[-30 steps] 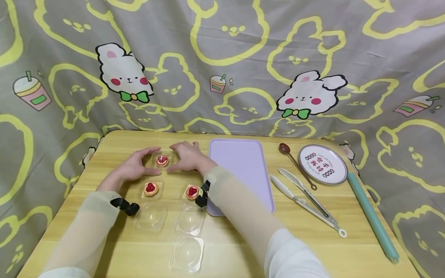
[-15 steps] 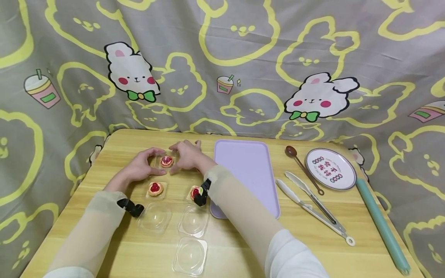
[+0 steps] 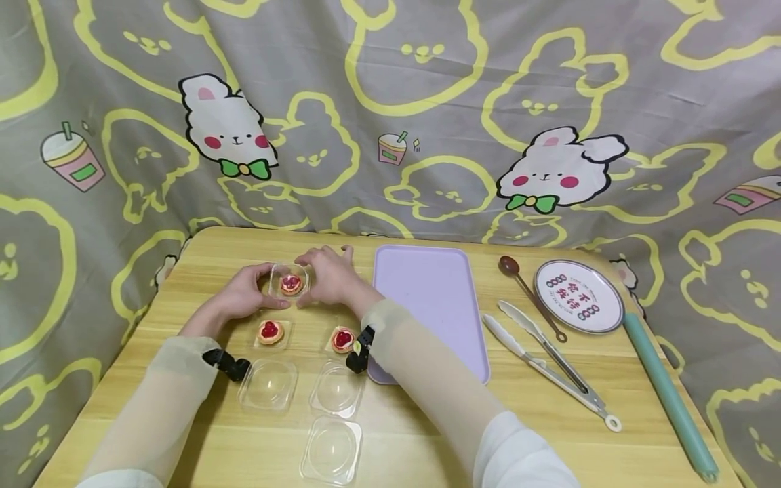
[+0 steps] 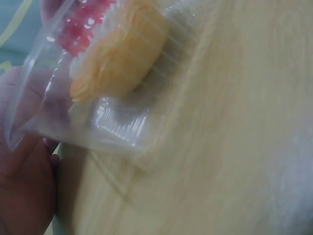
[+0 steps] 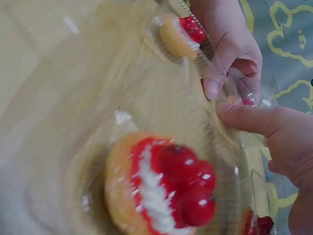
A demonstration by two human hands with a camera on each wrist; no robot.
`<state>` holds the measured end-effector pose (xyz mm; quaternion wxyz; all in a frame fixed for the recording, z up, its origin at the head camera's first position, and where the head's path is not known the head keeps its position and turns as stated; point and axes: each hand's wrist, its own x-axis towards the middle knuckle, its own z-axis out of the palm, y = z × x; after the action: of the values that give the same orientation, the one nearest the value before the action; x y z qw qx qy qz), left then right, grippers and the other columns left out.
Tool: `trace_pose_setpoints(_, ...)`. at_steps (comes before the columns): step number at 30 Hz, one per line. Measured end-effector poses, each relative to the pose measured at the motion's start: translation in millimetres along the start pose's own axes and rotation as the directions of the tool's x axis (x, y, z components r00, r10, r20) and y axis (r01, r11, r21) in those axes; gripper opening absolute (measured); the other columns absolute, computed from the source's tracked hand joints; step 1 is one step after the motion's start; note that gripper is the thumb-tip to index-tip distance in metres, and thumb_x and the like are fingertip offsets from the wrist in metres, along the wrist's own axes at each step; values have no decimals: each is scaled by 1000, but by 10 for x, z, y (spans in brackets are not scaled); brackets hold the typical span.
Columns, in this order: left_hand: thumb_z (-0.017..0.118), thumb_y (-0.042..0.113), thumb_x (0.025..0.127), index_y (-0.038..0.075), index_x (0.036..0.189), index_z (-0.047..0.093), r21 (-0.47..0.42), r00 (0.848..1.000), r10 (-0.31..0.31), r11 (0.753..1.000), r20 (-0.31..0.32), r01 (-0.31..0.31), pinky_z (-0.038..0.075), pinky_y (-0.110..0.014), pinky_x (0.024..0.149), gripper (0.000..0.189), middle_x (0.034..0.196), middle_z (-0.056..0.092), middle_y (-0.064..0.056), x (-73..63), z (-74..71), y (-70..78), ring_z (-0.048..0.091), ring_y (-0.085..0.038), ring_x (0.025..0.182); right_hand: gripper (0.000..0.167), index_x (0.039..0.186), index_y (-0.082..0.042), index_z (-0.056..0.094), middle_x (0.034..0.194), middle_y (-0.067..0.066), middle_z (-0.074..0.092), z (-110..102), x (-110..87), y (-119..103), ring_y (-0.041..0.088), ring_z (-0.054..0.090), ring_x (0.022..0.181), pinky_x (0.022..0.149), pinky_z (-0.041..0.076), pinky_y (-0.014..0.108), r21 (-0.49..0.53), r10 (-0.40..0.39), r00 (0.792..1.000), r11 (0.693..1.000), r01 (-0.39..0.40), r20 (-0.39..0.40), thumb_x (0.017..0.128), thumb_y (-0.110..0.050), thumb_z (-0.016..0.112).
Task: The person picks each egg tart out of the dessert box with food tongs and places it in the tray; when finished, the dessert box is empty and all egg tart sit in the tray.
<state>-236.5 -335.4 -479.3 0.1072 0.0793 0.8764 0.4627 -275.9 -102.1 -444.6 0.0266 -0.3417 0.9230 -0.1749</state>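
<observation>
Your left hand (image 3: 243,293) and right hand (image 3: 330,276) grip the far box (image 3: 278,289) from both sides; uneven pressing could smear its tart (image 3: 291,285).

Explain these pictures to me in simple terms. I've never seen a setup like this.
No machine here: these are a person's bare left hand and right hand. The wide picture comes from a camera worn on the head, looking forward and down. The two closer ones come from wrist cameras, one for each hand; the left one's picture is blurry.

On the wooden table lie a purple tray, a brown spoon, tongs, a plate, a green roll and clear plastic pieces.

Both hands hold a clear box with a red-topped tart inside. More tarts sit nearby.
</observation>
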Motion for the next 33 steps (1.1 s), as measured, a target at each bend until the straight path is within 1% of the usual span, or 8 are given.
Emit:
trace_pose_setpoints(5,98,20,77,6,142,59,6,1000,14,1000,22,-14,25,-57,123,77,148,56,-17,17,3,-5,43,-37,143,91,151,-24,59,145,-8,60,-28,-71,-9,15,49,132,117,18,63,-89,-44,999,995,42,-21,73,-57,93)
trace_pose_setpoints(8,97,22,78,6,144,58,16,1000,14,1000,27,-14,23,-59,124,78,151,53,-17,10,1,14,39,-38,147,89,151,-24,59,145,-7,60,-57,-116,-10,15,49,131,116,19,62,-94,-52,998,994,49,-34,75,-58,91)
trace_pose_setpoints(16,98,23,77,5,158,44,-17,999,36,999,34,-36,17,-60,125,99,153,51,-17,-42,-26,39,33,-38,151,89,151,-23,58,137,-9,64,-211,-262,-16,14,51,127,114,23,60,-19,-55,997,998,53,-60,76,-56,91)
trace_pose_setpoints(23,97,15,78,8,163,37,-64,994,91,994,58,-87,19,-64,123,104,150,52,-19,-89,-160,69,41,-38,142,86,150,-21,60,130,-10,66,-417,-458,-18,12,53,126,109,27,52,87,-89,991,991,99,-104,77,-52,92)
trace_pose_setpoints(26,95,12,80,6,163,37,-41,992,113,993,51,-111,23,-67,120,102,151,51,-22,-108,-221,131,40,-42,143,85,150,-19,59,131,-9,65,-523,-563,-6,12,54,126,105,29,49,151,-103,988,981,120,-119,78,-49,92)
trace_pose_setpoints(28,94,13,81,5,163,37,0,991,126,992,32,-126,28,-69,116,100,154,49,-23,-125,-261,201,39,-44,144,84,150,-18,59,131,-8,65,-604,-642,2,13,56,124,104,29,47,197,-106,987,972,128,-121,78,-46,93)
trace_pose_setpoints(31,94,13,81,8,162,39,33,988,157,987,-13,-156,34,-66,111,98,158,48,-20,-171,-287,344,38,-43,146,85,151,-17,58,132,-6,64,-736,-767,12,16,59,121,103,29,47,253,-108,987,958,134,-115,79,-42,94)
trace_pose_setpoints(33,94,13,81,12,162,42,49,980,195,980,-38,-193,36,-63,110,96,158,48,-16,-228,-273,480,39,-40,145,84,151,-15,57,132,-5,64,-824,-854,17,19,60,118,102,30,46,283,-117,987,948,145,-114,79,-40,94)
